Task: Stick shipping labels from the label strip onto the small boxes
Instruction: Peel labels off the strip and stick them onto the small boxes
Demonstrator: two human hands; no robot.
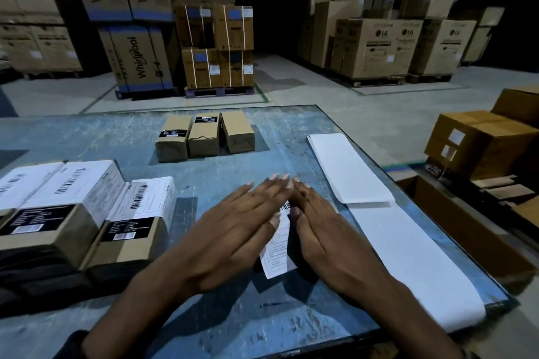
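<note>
Both hands flat now, palms down on the box w/ the shipping label [278, 245] in front of me, mid-desk. Left hand [233, 230] covers the left part, right hand [323, 230] the right part; fingers straight and held together, not curled, tips nearly meeting at the far end so the two hands form a wedge. Only a narrow slice of label shows in the gap btwn them: barcode at the far end, print lines nearer me. Its long axis runs away from me, leaning a bit to the right at the far end; near corner pokes out under my left palm. The box under it is mostly hidden, can't tell its outline. Label strip [379, 221] lies just right of my right hand, a long white band along the right edge of the blue desk [221, 329], running from the near-right corner to far-left, its far part overlapping the near part. Left of me, labelled boxes [87, 207] sit side by side, white labels on top, long axes pointing away. Further back, three plain brown small boxes [204, 137] in a row, touching, well apart from my hands.
</note>
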